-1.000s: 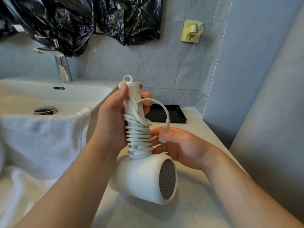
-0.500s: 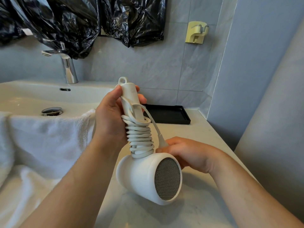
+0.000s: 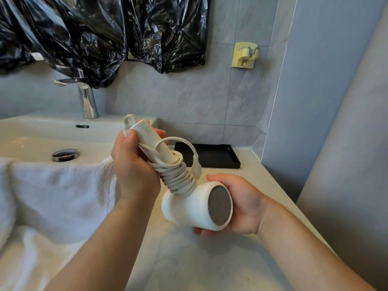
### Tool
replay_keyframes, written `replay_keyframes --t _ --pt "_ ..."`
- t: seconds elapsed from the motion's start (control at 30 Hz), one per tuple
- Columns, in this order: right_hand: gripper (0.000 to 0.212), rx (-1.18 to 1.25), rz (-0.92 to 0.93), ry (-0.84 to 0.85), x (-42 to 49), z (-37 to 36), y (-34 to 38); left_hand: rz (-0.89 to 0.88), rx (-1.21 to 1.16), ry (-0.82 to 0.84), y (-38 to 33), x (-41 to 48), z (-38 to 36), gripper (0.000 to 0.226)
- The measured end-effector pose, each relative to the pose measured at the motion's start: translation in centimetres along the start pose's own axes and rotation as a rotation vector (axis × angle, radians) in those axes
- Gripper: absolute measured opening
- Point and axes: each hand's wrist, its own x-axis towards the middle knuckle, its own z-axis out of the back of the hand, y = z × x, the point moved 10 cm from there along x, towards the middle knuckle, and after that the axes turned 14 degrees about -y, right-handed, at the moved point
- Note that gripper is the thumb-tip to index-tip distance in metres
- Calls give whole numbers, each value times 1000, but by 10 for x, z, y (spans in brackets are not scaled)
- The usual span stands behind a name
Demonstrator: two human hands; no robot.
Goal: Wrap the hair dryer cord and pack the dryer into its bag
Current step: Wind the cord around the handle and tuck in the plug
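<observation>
A white hair dryer [image 3: 189,206] is held above the marble counter, its handle tilted up to the left and its mesh grille facing me. The white cord [image 3: 178,175] is coiled in several turns round the handle, and its plug end [image 3: 197,168] loops free beside the coils. My left hand [image 3: 132,166] grips the handle and the upper coils. My right hand [image 3: 241,204] cups the dryer's barrel from the right and below, fingers curled under it. No dryer bag is in view.
A white sink [image 3: 31,139] with a chrome tap [image 3: 87,103] lies at left, a white towel [image 3: 54,190] draped over its front edge. A black tray [image 3: 212,156] sits at the counter's back. Black plastic sheeting [image 3: 94,34] hangs on the wall. A wall stands close on the right.
My right hand let go of the plug end and moved down round the dryer's barrel. The dryer tilted, its handle leaning further left. The view shifted slightly.
</observation>
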Motion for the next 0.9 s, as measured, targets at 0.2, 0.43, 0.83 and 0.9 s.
replay_keyframes --t 0.2,0.43,0.83,0.9 --pt "21 46 324 -425 5 47 36 -42 327 92 16 -6 -12 45" --pt "62 195 444 -632 10 84 45 284 428 80 53 -4 -1 23" --pt "40 414 304 -543 24 84 26 391 418 -24 86 -5 22 14" --pt "44 407 301 -578 26 88 23 409 396 -30 90 -6 25 12"
